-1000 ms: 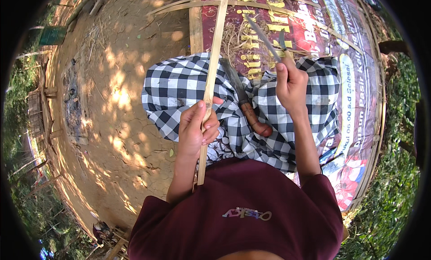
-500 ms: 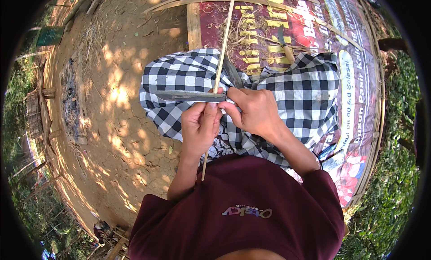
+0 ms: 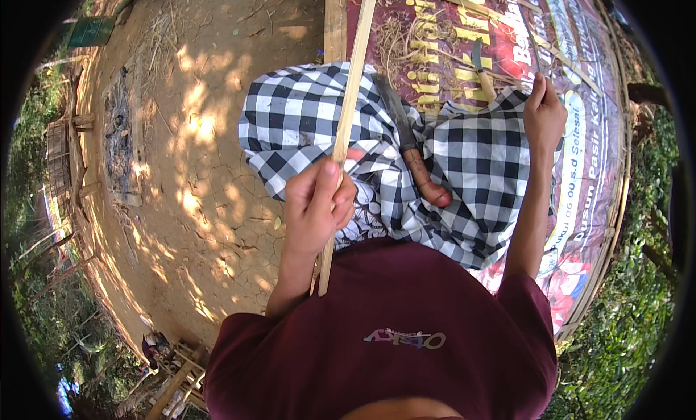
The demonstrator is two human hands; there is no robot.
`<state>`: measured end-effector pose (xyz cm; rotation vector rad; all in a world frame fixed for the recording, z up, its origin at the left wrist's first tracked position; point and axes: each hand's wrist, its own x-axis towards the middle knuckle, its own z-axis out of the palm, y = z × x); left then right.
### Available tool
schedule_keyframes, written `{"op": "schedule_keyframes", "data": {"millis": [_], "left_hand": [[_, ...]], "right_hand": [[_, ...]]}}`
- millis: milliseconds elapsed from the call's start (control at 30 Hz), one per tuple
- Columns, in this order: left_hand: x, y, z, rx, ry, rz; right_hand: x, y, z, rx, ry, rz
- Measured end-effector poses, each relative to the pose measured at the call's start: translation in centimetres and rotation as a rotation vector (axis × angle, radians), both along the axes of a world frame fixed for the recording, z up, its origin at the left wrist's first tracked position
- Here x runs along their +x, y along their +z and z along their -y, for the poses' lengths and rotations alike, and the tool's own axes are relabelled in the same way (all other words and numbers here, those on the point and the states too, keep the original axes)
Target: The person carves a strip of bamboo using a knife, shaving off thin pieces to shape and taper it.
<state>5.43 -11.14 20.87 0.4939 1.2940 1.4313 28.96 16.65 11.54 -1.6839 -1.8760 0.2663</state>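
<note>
Directions are read from the centre of the view.

Item: left hand, just toward nine o'clock of centre; thumb and curled fingers clamped on the pale strip.
Item: pale strip, long, flat and narrow; runs from the top edge at twelve o'clock down to between six and seven, over the maroon shirt.
Item: right hand, two o'clock, well apart from the strip; fist closed around the raised knife, blade toward one o'clock, handle hidden.
Item: large knife, brown handle; lies on the checkered cloth over the legs, blade toward one o'clock.
Item: small curved knife, pale handle; between one and two, on the printed banner.
Item: curly shavings, between twelve and one, on the banner.
</note>
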Motion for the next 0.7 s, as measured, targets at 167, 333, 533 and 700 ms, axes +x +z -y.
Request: {"op": "schedule_keyframes", "data": {"millis": [167, 333, 533, 700], "left_hand": [[-1.4, -1.4, -4.4, 0.084, -0.075, 0.258], [-1.0, -1.0, -4.1, 0.075, -0.132, 0.367], [-1.1, -2.3, -4.4, 0.072, -0.183, 0.52], [0.5, -2.3, -4.7, 0.078, -0.115, 0.139]], "right_hand": [[-2.8, 0.0, 4.0, -0.03, 0.24, -0.276], [-6.0, 2.0, 7.3, -0.076, 0.483, -0.494], [-8.4, 2.9, 7.7, -0.162, 0.593, -0.733], [-8.3, 5.4, 9.2, -0.168, 0.728, -0.499]]}}
